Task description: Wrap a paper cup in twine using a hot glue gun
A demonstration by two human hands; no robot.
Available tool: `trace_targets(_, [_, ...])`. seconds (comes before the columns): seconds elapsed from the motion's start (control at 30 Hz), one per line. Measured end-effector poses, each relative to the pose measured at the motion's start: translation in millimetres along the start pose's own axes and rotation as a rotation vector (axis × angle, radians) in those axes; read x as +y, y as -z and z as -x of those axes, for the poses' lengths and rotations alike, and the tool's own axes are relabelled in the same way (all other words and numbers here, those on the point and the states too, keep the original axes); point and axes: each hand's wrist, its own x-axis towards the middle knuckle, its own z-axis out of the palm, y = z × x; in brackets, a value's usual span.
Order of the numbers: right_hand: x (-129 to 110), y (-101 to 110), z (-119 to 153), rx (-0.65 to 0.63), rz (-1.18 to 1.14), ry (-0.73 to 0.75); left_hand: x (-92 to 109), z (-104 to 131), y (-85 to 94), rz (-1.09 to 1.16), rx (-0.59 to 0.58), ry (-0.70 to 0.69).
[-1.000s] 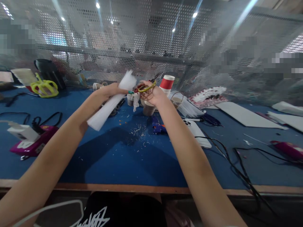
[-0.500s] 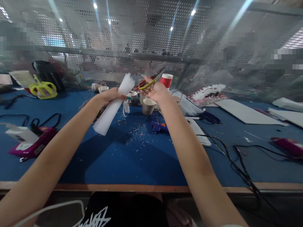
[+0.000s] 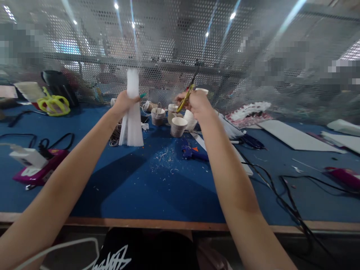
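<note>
My left hand (image 3: 126,102) is closed around a bundle of thin white translucent strips (image 3: 132,125), held upright above the table, its lower end fanned out. A small green tip (image 3: 143,95) shows by the thumb; what it is I cannot make out. My right hand (image 3: 199,102) grips a pair of scissors (image 3: 186,99) by its yellow handles, the dark blades pointing up and away. Just below the scissors stand a small pale cup (image 3: 178,127), a bucket-like cup with a thin handle (image 3: 158,117) and a stack of white cups (image 3: 190,120).
A blue glue gun (image 3: 194,153) lies near scattered scraps (image 3: 164,157). Black cables (image 3: 281,195), white boards (image 3: 298,135) and a frilly pink-white piece (image 3: 249,111) are at right. At left are a purple power strip (image 3: 45,170) and yellow basket-like object (image 3: 53,105). Perforated metal panel behind.
The strip bundle has swung from slanted to upright and moved left with my left hand. My right hand has shifted slightly right, turning the scissors more upright. More of the cups shows.
</note>
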Motion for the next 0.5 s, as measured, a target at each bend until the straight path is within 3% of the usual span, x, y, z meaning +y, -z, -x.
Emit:
trace_targets(0.1, [7, -11, 2, -0.026, 0.023, 0.038, 11, 4, 0.0, 0.194, -0.053, 0.019])
trace_targets(0.27, [23, -32, 8, -0.276, -0.171, 0.09, 30, 23, -11.1, 0.487, -0.255, 0.115])
trace_targets(0.43, [35, -52, 17, -0.344, -0.164, 0.127, 35, 33, -23.4, 0.536, -0.264, 0.036])
trace_targets(0.5, [37, -55, 17, -0.309, -0.137, 0.129, 34, 34, -24.3, 0.554, -0.275, -0.014])
